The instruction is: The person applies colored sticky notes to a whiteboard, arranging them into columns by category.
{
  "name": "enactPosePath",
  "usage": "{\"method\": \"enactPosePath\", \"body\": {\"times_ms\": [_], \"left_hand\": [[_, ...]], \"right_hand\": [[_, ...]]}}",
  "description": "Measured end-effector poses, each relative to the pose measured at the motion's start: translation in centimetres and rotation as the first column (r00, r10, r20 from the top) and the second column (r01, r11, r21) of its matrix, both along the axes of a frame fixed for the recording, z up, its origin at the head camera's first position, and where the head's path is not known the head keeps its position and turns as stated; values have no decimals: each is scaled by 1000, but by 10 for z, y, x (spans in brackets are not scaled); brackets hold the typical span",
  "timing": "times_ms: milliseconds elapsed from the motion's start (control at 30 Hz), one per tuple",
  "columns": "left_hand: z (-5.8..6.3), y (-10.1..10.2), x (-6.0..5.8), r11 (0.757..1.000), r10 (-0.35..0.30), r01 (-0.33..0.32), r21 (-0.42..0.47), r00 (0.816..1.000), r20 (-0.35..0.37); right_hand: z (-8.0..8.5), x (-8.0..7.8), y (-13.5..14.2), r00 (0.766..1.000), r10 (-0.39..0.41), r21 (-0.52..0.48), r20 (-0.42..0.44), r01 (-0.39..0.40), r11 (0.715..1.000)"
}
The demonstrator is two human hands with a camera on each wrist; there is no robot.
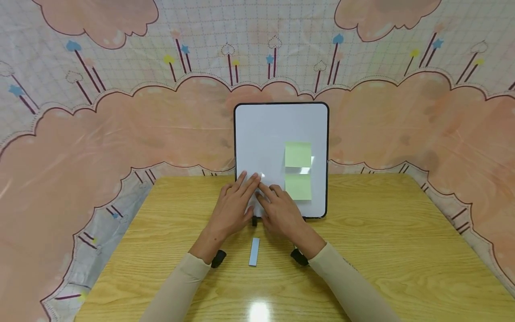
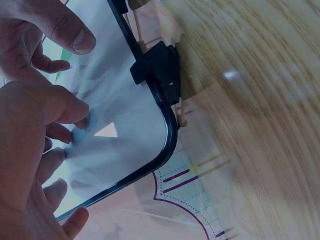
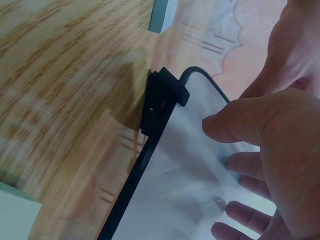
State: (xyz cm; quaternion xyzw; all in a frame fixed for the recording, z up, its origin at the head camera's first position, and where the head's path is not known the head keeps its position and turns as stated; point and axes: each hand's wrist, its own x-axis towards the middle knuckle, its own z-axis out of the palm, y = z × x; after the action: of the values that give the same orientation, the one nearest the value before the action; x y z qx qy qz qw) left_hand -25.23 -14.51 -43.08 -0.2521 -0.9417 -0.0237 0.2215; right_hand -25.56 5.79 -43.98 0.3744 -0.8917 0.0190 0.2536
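Both hands [image 1: 233, 206] [image 1: 281, 214] side-by-side at whiteboard [image 1: 263, 138]

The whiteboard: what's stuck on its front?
Two pale green notes, one above the other. The left hand and right hand cover part of the whiteboard; what's beneath them is hidden.

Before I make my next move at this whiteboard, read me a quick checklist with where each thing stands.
1. Whiteboard standing up: ok.
2. Black clip on the board's frame: ok.
3. Upper green note and lower green note on the board, one above the other: ok.
4. Left hand and right hand clear of the board's front: not ok, both lie over its lower part.
5. Anything held under the fingertips: cannot tell, the hands hide it.
6. Pale strip lying on the table: ok.
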Motion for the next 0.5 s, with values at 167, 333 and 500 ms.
{"method": "enactPosePath", "body": {"times_ms": [167, 333, 500], "left_hand": [[0, -2, -2, 1000, -6, 6, 5, 1000, 5], [0, -3, -4, 1000, -11, 11, 2, 1000, 13], [0, -3, -3, 1000, -3, 4, -4, 999, 35]], "right_hand": [[1, -1, -1, 1000, -12, 6, 26, 12, 1000], [2, -2, -3, 999, -22, 12, 34, 22, 1000], [3, -3, -3, 998, -27, 21, 49, 26, 999]]}}
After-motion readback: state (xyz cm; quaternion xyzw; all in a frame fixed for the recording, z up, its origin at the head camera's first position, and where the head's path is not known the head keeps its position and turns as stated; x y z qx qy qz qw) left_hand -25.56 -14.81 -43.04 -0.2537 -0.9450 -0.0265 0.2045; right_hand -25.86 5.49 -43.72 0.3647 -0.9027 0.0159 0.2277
